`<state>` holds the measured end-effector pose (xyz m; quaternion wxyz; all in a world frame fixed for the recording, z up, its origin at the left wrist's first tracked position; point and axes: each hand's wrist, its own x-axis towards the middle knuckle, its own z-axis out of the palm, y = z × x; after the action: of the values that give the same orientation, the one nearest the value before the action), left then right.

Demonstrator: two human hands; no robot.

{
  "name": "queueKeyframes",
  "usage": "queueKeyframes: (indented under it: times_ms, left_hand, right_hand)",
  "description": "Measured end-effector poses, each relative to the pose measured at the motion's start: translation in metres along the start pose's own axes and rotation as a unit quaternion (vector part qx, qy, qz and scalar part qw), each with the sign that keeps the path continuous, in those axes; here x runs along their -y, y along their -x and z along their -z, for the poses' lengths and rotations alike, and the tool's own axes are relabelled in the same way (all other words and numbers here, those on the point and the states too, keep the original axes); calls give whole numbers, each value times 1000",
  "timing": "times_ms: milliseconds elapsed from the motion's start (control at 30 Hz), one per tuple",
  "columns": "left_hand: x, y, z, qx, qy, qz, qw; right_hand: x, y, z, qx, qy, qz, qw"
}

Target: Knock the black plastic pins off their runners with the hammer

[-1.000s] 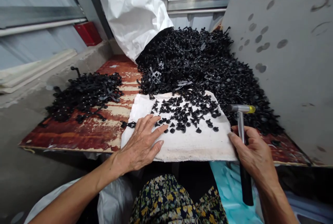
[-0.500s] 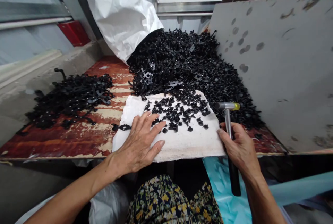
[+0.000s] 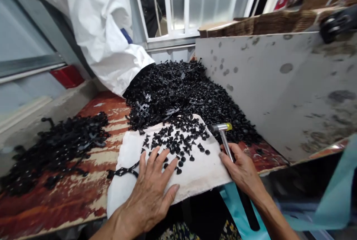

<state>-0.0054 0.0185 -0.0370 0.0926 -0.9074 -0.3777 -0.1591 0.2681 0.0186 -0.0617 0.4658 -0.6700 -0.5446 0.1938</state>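
Note:
My left hand rests with spread fingers on the white cloth, its fingertips at the near edge of many small black pieces. Just left of those fingers lies a black lattice-like strip. At the cloth's right edge my right hand is closed around a small hammer. The hammer has a metal shaft, a yellow tip on one side of its head and a black handle pointing down. Behind the cloth rises a large heap of black parts.
A second black heap lies on the worn red tabletop at left. A white sack hangs at the back left. A grey board stands along the right side, with cardboard behind it. Turquoise plastic is at lower right.
The view has tilted and turned right, so the table things appear lower and further left. Spread fingers of my left hand still touch the cloth; my right hand still holds the hammer.

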Motion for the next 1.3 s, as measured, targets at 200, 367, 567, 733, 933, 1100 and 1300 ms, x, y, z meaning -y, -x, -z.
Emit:
queueKeyframes:
  times_ms: [200,367,567,733,933,1100,1300]
  left_hand:
    - [4,6,0,1,-3,3,1000]
    - [3,9,-2,10,19,23,1000]
    - [2,-4,-4,-4,37,13,999]
    - [-12,-3,-5,-43,39,8,998]
    - [-15,-2,-13,-83,49,-6,995]
    - [-15,-11,-16,-106,33,-16,994]
    - [-18,-19,-12,-98,25,-34,994]
  right_hand:
    - [-6,-1,-2,-15,-1,-4,1000]
    - [-8,1,-1,-1,1,-7,1000]
    - [-10,2,-2,-9,4,-6,1000]
    - [-10,2,-2,-12,-2,-3,1000]
    - [-9,3,0,-14,-5,0,1000]
    - [-11,2,-1,-16,-7,-2,1000]
    - [-12,3,-1,-12,-11,-11,1000]
